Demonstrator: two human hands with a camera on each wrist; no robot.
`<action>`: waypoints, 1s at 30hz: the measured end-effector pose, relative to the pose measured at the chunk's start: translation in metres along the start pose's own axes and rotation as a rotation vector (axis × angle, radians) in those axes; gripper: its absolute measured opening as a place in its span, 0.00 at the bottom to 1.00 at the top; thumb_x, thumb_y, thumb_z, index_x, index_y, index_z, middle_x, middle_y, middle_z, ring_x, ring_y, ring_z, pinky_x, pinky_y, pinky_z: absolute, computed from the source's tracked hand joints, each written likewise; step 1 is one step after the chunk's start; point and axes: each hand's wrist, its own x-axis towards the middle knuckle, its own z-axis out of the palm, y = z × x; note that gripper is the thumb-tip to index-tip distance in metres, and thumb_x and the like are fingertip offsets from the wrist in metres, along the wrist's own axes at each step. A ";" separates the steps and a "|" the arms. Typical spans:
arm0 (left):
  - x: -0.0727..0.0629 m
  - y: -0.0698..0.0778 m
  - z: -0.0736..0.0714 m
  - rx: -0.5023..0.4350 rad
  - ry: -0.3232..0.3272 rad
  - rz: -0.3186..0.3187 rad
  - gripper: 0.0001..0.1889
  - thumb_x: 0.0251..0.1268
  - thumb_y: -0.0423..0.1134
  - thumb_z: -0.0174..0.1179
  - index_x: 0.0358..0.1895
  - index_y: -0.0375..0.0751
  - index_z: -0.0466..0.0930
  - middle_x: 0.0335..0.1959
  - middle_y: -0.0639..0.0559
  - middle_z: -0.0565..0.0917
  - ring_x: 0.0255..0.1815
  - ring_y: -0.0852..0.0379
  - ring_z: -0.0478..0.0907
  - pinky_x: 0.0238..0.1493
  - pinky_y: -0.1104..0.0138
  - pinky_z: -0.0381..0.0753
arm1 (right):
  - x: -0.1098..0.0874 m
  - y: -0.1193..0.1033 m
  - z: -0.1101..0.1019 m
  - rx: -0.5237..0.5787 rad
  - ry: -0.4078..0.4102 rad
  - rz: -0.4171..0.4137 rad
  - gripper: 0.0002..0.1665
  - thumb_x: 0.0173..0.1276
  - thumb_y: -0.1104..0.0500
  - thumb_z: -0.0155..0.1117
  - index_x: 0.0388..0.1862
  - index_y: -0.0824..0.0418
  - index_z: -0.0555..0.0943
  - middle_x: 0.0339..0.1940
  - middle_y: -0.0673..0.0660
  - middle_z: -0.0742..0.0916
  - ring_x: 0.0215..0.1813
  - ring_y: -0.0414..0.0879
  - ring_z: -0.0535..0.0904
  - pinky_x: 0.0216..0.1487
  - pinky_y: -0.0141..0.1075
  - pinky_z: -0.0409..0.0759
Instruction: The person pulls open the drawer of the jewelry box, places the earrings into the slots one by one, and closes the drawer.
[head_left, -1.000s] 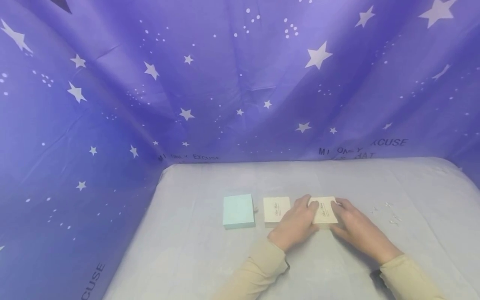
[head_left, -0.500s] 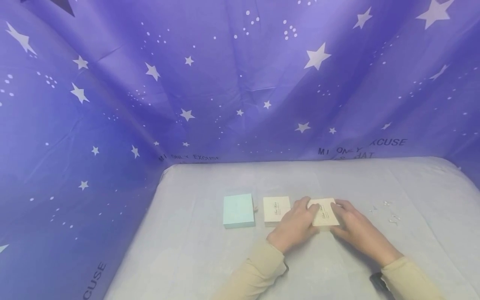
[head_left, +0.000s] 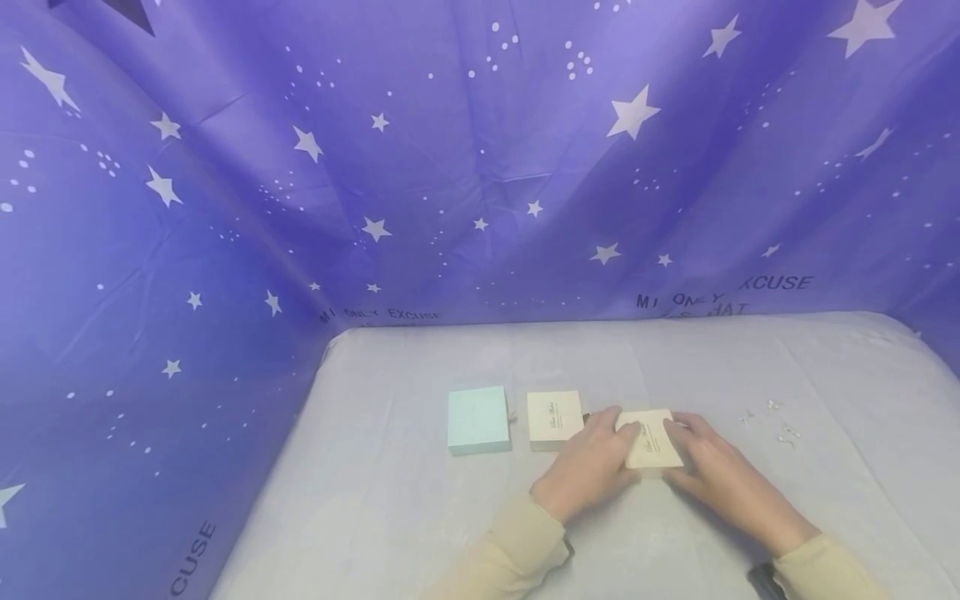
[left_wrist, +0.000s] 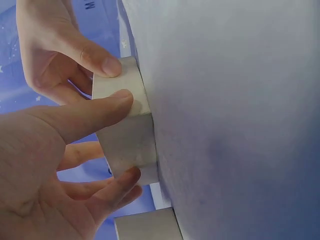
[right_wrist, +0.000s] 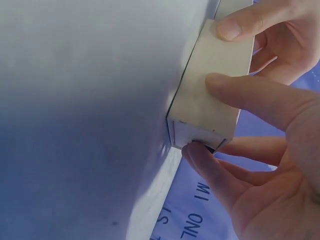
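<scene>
Only wristward: box's (right_wrist: 210, 95) seam underneath

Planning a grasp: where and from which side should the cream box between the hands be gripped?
Probably by its short side walls, from left and right, as the left hand and right hand do: the cream box lies flat and low on the table, with another box close on its left.

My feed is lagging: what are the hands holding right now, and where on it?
Both hands hold one cream box. The left hand grips its left side, the right hand its right side, with thumbs on the near face.
</scene>
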 end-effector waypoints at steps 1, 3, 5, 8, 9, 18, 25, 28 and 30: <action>-0.001 0.000 0.000 0.008 0.003 0.003 0.27 0.60 0.55 0.68 0.60 0.50 0.77 0.62 0.47 0.75 0.61 0.57 0.75 0.60 0.69 0.77 | -0.001 -0.001 0.001 0.000 -0.001 0.000 0.40 0.52 0.64 0.76 0.62 0.80 0.71 0.61 0.79 0.74 0.57 0.76 0.74 0.57 0.65 0.74; -0.004 -0.001 -0.002 0.013 0.009 0.006 0.26 0.59 0.55 0.68 0.58 0.50 0.78 0.59 0.50 0.76 0.58 0.59 0.76 0.59 0.71 0.77 | -0.002 -0.003 0.002 0.000 -0.002 0.000 0.41 0.52 0.63 0.76 0.62 0.79 0.71 0.61 0.78 0.74 0.57 0.75 0.75 0.56 0.65 0.74; -0.008 -0.001 -0.004 0.017 0.015 0.006 0.26 0.58 0.55 0.69 0.57 0.50 0.78 0.57 0.51 0.77 0.56 0.60 0.76 0.58 0.71 0.77 | -0.004 -0.006 0.003 0.002 -0.003 0.000 0.41 0.52 0.63 0.76 0.62 0.79 0.71 0.61 0.78 0.74 0.58 0.75 0.75 0.57 0.64 0.74; -0.013 0.000 -0.006 0.028 0.009 -0.002 0.27 0.57 0.54 0.70 0.59 0.50 0.78 0.59 0.50 0.76 0.59 0.59 0.76 0.59 0.71 0.77 | -0.005 -0.008 0.005 0.008 0.001 -0.006 0.41 0.52 0.63 0.77 0.62 0.79 0.72 0.61 0.77 0.74 0.58 0.75 0.75 0.57 0.64 0.74; -0.014 0.001 -0.006 0.036 0.005 -0.004 0.28 0.57 0.54 0.70 0.60 0.50 0.78 0.60 0.49 0.76 0.60 0.58 0.76 0.60 0.70 0.77 | -0.006 -0.008 0.006 0.008 0.003 -0.010 0.41 0.51 0.63 0.77 0.62 0.79 0.72 0.61 0.77 0.74 0.58 0.75 0.75 0.58 0.64 0.73; -0.026 0.010 -0.006 0.016 -0.009 -0.018 0.31 0.54 0.55 0.70 0.63 0.50 0.78 0.65 0.48 0.76 0.67 0.57 0.73 0.65 0.70 0.73 | -0.020 -0.015 0.007 -0.036 0.010 0.021 0.42 0.49 0.60 0.79 0.60 0.79 0.74 0.60 0.75 0.76 0.57 0.74 0.75 0.57 0.64 0.74; -0.037 0.012 -0.009 -0.021 0.009 -0.029 0.32 0.51 0.53 0.71 0.63 0.50 0.79 0.62 0.48 0.78 0.61 0.59 0.77 0.59 0.73 0.76 | -0.024 -0.021 0.009 -0.022 0.057 0.000 0.42 0.44 0.61 0.81 0.57 0.78 0.77 0.57 0.73 0.79 0.53 0.72 0.79 0.53 0.63 0.78; -0.041 0.011 -0.010 -0.039 0.013 -0.037 0.32 0.51 0.52 0.72 0.63 0.50 0.79 0.63 0.47 0.78 0.62 0.57 0.78 0.59 0.72 0.77 | -0.025 -0.023 0.011 -0.017 0.077 0.001 0.41 0.42 0.61 0.82 0.56 0.78 0.78 0.56 0.72 0.79 0.53 0.71 0.79 0.52 0.62 0.78; -0.043 0.011 -0.011 -0.040 0.008 -0.042 0.31 0.51 0.51 0.72 0.62 0.50 0.79 0.63 0.46 0.78 0.62 0.57 0.78 0.59 0.71 0.77 | -0.024 -0.026 0.011 -0.013 0.070 0.007 0.41 0.42 0.61 0.82 0.55 0.78 0.78 0.56 0.72 0.79 0.53 0.72 0.79 0.52 0.62 0.78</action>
